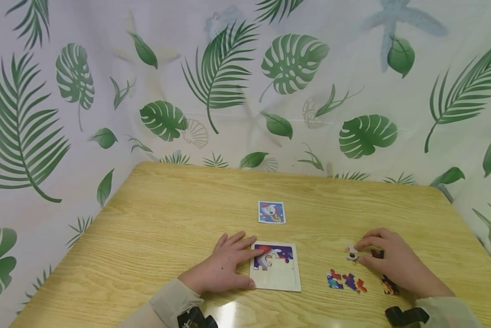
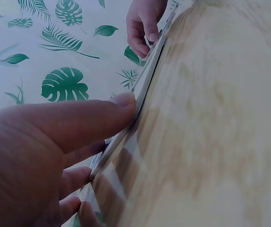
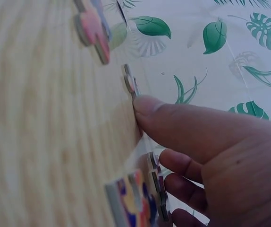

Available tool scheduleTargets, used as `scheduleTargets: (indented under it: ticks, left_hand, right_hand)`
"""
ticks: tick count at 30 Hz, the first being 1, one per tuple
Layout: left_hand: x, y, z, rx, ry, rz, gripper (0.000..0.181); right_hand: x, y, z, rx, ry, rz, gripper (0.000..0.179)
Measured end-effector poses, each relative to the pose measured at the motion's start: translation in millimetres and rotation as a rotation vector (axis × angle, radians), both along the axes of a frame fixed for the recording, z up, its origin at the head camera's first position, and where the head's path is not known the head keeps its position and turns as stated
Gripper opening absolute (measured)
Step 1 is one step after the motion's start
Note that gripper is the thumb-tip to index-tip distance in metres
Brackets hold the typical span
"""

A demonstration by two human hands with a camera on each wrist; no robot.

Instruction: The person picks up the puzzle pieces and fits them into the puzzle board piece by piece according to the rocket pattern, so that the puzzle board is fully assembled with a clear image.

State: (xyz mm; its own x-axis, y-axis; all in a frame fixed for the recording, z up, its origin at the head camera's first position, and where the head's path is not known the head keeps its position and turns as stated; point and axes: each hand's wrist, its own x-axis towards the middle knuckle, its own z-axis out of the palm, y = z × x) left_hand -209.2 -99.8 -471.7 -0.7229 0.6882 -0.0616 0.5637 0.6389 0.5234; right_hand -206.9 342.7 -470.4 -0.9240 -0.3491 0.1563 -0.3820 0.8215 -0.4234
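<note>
We see the puzzle board (image 1: 276, 279) on the desk (image 1: 179, 205), far part filled w/ joined pcs, near part bare. The L hand (image 1: 229, 263) lies across the board's left side, fingers spread & relaxed, gripping nothing, thumb at its left edge. Well right of the board, the R hand (image 1: 393, 257) pinches the white pc (image 1: 351, 253) b/w thumb & fingertips. Other loose pcs, all right of the board: the blue-red pc (image 1: 334, 280), the purple pc (image 1: 349, 281), & the dark-orange pc (image 1: 388, 286) furthest out, by the R hand. Beyond the board's far edge we've got a small pic card (image 1: 271, 212).
</note>
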Motion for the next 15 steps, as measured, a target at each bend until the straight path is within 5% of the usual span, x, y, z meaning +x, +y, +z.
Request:
scheduleTargets:
  ticks: [15]
  left_hand:
    - [0.0, -0.9, -1.2, 0.005, 0.007, -0.002, 0.077]
  right_hand:
    - [-1.5, -5.9, 1.1, -0.017, -0.044, -0.022, 0.019]
